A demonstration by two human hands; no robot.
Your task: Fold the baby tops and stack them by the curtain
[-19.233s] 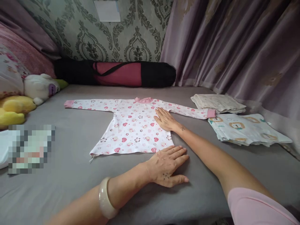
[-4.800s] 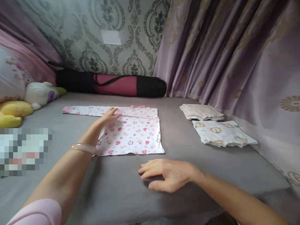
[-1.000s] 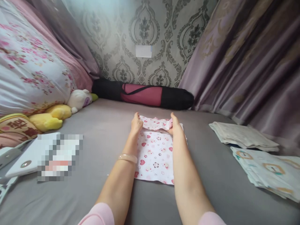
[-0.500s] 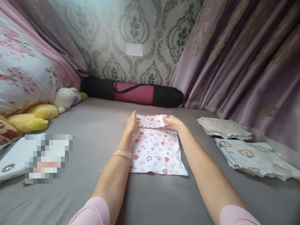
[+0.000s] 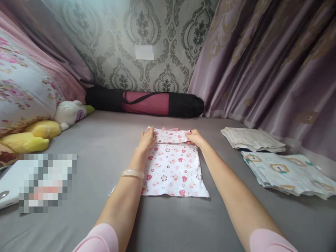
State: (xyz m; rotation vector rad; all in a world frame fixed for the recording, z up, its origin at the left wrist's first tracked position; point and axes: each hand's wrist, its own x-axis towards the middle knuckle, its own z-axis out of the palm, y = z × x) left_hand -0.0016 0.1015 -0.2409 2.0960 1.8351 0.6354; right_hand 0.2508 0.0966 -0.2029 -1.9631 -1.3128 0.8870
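Observation:
A white cloth garment [image 5: 173, 171] printed with red hearts and small flowers lies on the grey sheet in front of me, its far end folded over into a narrow band. My left hand [image 5: 147, 139] is closed on the left end of that band, a bracelet on its wrist. At the right end, my right hand [image 5: 193, 137] pinches the band between thumb and fingers. Some pink fabric shows behind the fold. The near part of the garment lies flat, and my left forearm covers part of its left side.
Two stacks of folded cloth, one pale [image 5: 252, 139] and one patterned [image 5: 288, 173], lie at the right. A black and red long bag [image 5: 145, 102] rests against the wall. Plush toys [image 5: 34, 135] and a white object [image 5: 13, 185] are at the left.
The view has shifted slightly. My left hand's fingers, raised before, now lie lower over the left end of the folded band. My right hand keeps its hold.

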